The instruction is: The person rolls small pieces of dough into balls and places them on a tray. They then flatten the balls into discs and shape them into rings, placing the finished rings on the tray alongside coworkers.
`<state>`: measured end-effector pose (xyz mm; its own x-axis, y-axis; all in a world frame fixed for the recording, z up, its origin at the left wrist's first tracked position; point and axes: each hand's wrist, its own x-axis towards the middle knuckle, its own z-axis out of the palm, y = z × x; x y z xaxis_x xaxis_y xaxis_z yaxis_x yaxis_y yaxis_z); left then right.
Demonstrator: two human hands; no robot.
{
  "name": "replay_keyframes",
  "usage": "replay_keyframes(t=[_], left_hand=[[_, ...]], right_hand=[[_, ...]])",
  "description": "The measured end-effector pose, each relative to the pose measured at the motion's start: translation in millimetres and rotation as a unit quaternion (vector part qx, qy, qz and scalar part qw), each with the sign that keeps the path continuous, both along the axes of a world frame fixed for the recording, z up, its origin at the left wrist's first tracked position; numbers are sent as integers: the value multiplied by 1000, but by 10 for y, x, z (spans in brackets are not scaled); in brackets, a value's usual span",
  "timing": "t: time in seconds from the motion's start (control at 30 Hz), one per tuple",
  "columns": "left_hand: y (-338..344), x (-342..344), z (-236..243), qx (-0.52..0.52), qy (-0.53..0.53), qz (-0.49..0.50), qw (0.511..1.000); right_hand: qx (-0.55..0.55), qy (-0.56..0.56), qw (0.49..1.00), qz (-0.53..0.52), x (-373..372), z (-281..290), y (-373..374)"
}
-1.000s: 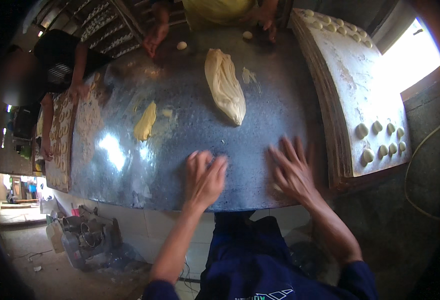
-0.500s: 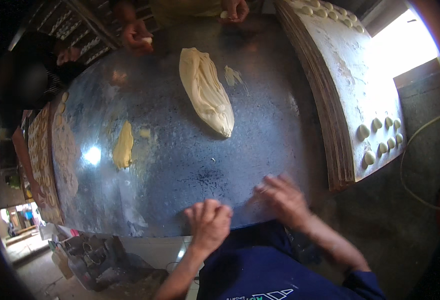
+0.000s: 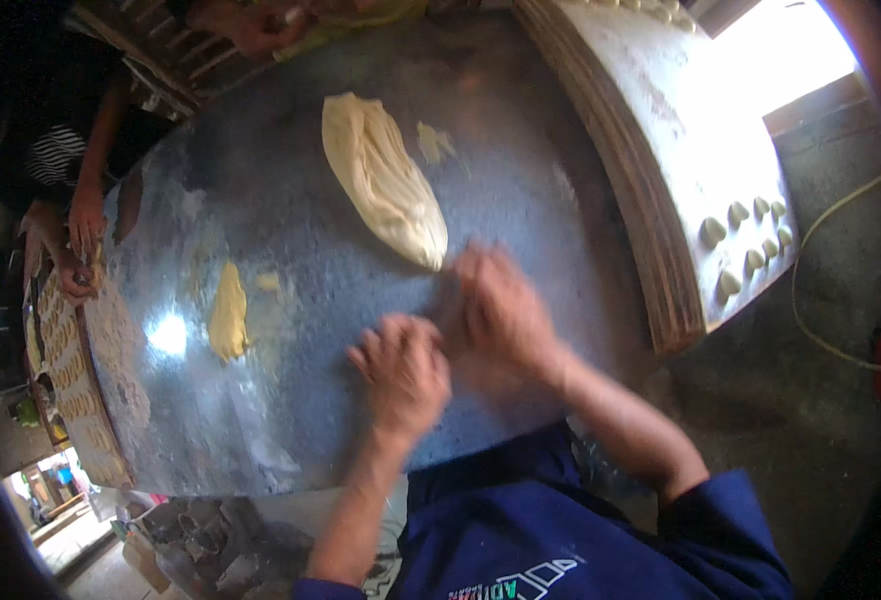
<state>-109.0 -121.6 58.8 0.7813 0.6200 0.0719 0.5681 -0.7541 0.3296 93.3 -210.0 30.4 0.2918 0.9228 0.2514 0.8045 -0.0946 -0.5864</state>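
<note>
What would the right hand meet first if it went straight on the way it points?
The right hand would probably meet the near end of the long dough mass first; motion blur leaves the exact gap unclear.

Noted long pale dough (image 3: 386, 180) on counter (image 3: 531, 180); saw blurred right hand (image 3: 501, 310) near its lower tip, left hand (image 3: 402, 372) beside right.

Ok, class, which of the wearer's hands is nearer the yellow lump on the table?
Left. The left hand is to the right of the yellow lump and a little nearer the wearer, apart from it; the right hand, blurred, is farther off to the right.
</note>
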Motion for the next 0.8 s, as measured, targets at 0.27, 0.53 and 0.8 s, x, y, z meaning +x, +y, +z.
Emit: replay_keyframes(t=[0.27,0.53,0.8], left_hand=[[108,-85,-36,32,4,16,999],[217,-149,-119,67,60,50,995],[509,-314,-293,-348,-412,158,827]], right_hand=[[1,6,999,-38,108,3,27],[-35,-27,996,-77,363,1,34],[65,198,965,-160,432,138,-388]])
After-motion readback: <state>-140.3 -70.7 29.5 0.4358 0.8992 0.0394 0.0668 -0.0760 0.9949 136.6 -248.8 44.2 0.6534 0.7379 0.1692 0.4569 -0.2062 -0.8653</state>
